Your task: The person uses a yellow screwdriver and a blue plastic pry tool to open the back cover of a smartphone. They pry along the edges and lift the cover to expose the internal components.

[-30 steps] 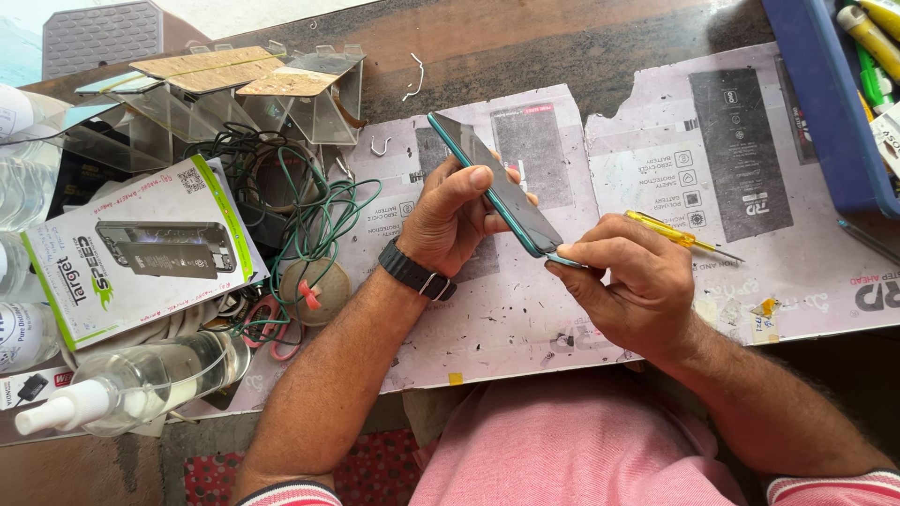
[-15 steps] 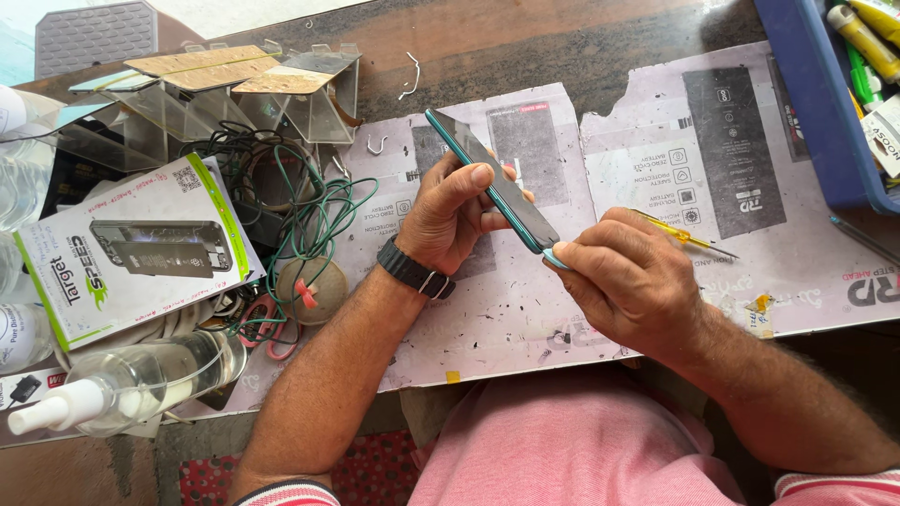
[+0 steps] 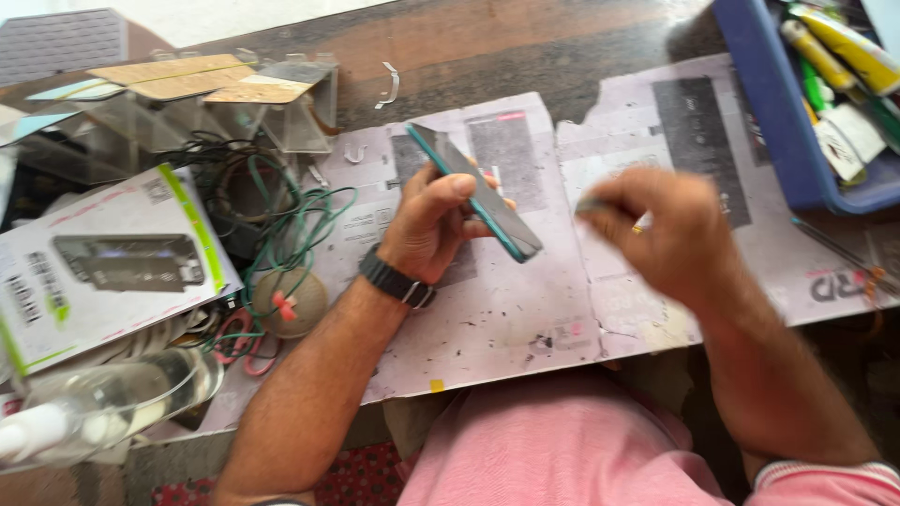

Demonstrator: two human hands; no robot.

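My left hand (image 3: 427,230), with a black watch (image 3: 398,281) on the wrist, holds a slim teal-edged phone (image 3: 473,192) on its edge above the printed paper sheets (image 3: 506,319). The phone slants from upper left to lower right. To the right of the phone's lower end is my right hand (image 3: 670,234), blurred by motion. Its fingers are pinched on a small grey tool (image 3: 591,202), which is apart from the phone. A bit of yellow (image 3: 642,223) shows under the hand.
A blue tray (image 3: 759,103) with tubes and tools stands at the upper right. On the left are tangled wires (image 3: 281,215), a printed box (image 3: 112,262), a round tan ball (image 3: 291,302), a clear spray bottle (image 3: 103,403) and clear plastic stands (image 3: 234,103).
My right hand has pulled away from the phone's lower end and moved up and right, now blurred. The left hand keeps hold of the phone. The camera has shifted closer.
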